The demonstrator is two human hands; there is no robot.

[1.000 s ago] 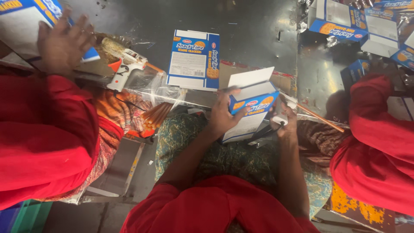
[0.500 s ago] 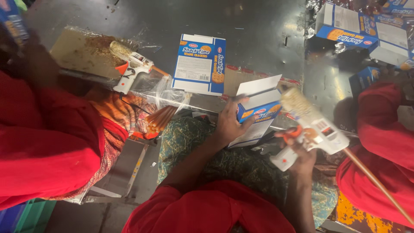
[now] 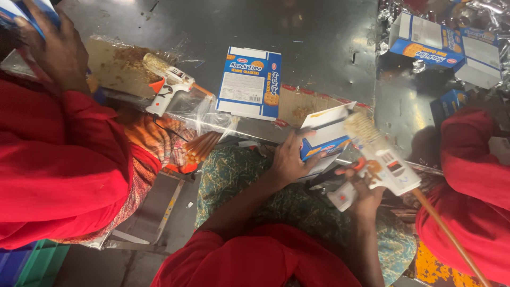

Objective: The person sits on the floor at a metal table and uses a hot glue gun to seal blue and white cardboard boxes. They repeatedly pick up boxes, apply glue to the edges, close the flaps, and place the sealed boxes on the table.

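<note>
Your right hand (image 3: 366, 194) has lifted the glue gun (image 3: 380, 162) nearer the carton (image 3: 324, 139); fingers grasping both, keep the left hand (image 3: 287, 159) steady.

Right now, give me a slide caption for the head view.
Left hand steadies an open blue carton while right hand aims a white glue gun at it.
</note>
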